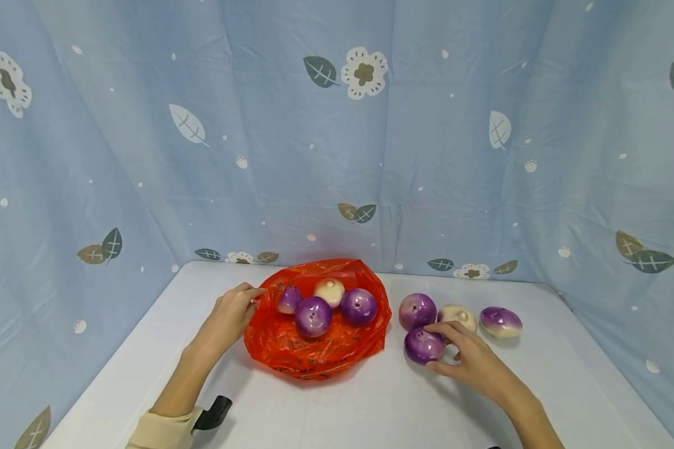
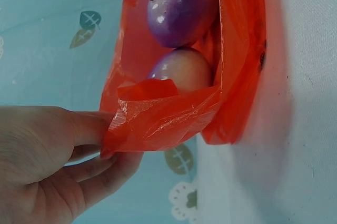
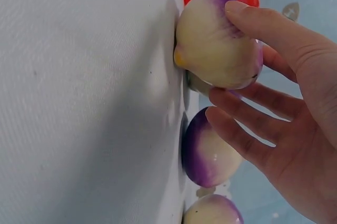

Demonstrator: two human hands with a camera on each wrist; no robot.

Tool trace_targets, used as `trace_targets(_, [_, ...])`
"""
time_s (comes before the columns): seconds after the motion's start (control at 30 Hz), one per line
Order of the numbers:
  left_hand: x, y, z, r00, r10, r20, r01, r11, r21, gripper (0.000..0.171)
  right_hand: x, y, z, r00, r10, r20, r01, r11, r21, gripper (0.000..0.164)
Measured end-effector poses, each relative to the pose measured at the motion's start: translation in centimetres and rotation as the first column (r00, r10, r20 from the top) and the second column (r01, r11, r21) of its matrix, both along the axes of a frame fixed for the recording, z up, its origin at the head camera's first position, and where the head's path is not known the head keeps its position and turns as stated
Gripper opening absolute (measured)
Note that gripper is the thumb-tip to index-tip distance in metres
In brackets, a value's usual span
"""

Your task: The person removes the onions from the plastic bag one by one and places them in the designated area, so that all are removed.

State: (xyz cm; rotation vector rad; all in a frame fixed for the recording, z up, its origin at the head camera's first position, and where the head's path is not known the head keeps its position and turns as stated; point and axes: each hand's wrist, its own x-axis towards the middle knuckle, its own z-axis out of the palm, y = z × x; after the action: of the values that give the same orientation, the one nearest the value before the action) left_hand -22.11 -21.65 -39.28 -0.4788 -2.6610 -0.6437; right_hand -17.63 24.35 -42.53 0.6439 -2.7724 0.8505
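Observation:
My left hand [image 1: 230, 315] pinches the left rim of a red plastic bag [image 1: 320, 358], which lies spread with its mouth open. Several glossy turnips, purple and cream, sit inside the bag; one purple turnip [image 1: 313, 317] is at the front. In the left wrist view, the thumb and fingers of the left hand [image 2: 68, 155] close on the bag's edge. To the right of the bag, my right hand [image 1: 472, 362] grips a purple turnip [image 1: 421, 347] between thumb and fingers. The right wrist view shows this turnip's cream underside [image 3: 210, 39] with a yellowish tip, close to the table.
Beside the held turnip stand another purple turnip [image 1: 417, 310], a cream one [image 1: 460, 317] and a two-toned one [image 1: 501, 322] lying on its side. The white table [image 1: 337, 418] ends at a blue curtain [image 1: 292, 156] with leaf prints. A black strap [image 1: 214, 413] is at the left wrist.

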Motion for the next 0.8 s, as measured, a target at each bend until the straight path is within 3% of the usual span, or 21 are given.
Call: trace_targets(0.8, [0.02, 0.31, 0.06, 0.999, 0.01, 0.034, -0.01, 1.0, 0.001, 0.03, 0.12, 0.61, 0.08, 1.0, -0.004, 0.024, 0.004, 1.0, -0.004, 0.058])
